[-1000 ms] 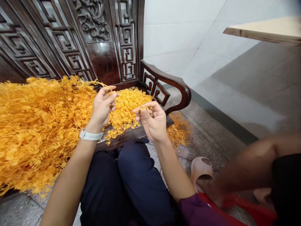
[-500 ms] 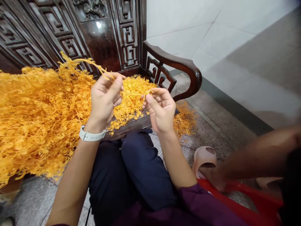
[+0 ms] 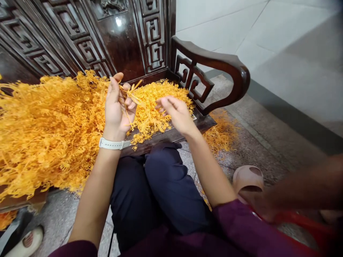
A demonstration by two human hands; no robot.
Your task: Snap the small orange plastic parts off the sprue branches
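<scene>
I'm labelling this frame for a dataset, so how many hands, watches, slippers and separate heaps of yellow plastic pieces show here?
Hands: 2, the left hand holding a yellow sprig, the right hand open beside it
White watch: 1
Slippers: 2, pink and white
Yellow heaps: 3, big heap, small heap, floor heap
Total: 8

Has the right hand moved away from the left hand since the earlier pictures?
Yes. The right hand let go of the orange strand and now reaches open toward the chair's armrest.
</scene>
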